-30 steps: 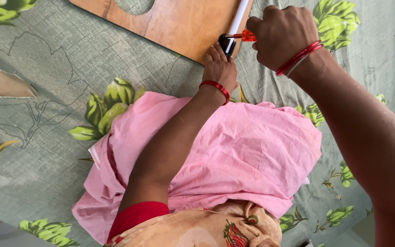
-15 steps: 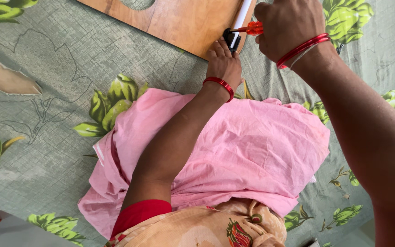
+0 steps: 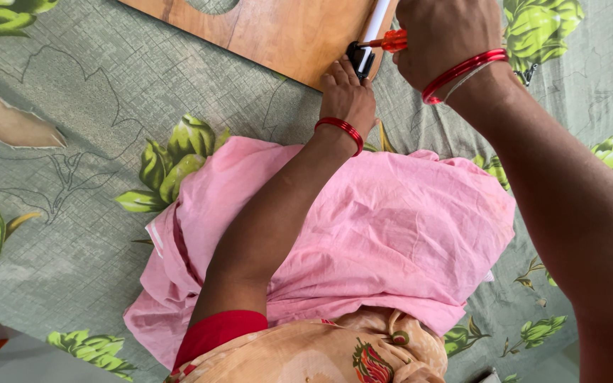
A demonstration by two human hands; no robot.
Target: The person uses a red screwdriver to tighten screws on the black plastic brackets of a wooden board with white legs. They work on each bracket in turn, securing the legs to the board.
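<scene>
Right fingers (image 3: 420, 42) closed round screwdriver (image 3: 391, 41)

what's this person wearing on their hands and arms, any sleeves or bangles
Both forearms are bare. The left hand has a thin, glossy red bangle at the wrist, and a short red sleeve covers that upper arm. The right hand wears red bangles at the wrist, seemingly with a thinner pale band beside them. No rings, gloves or watch are visible.

Left hand (image 3: 348, 96) reaches forward, fingers curled; right hand (image 3: 445, 39) fisted, forearm raised.
</scene>
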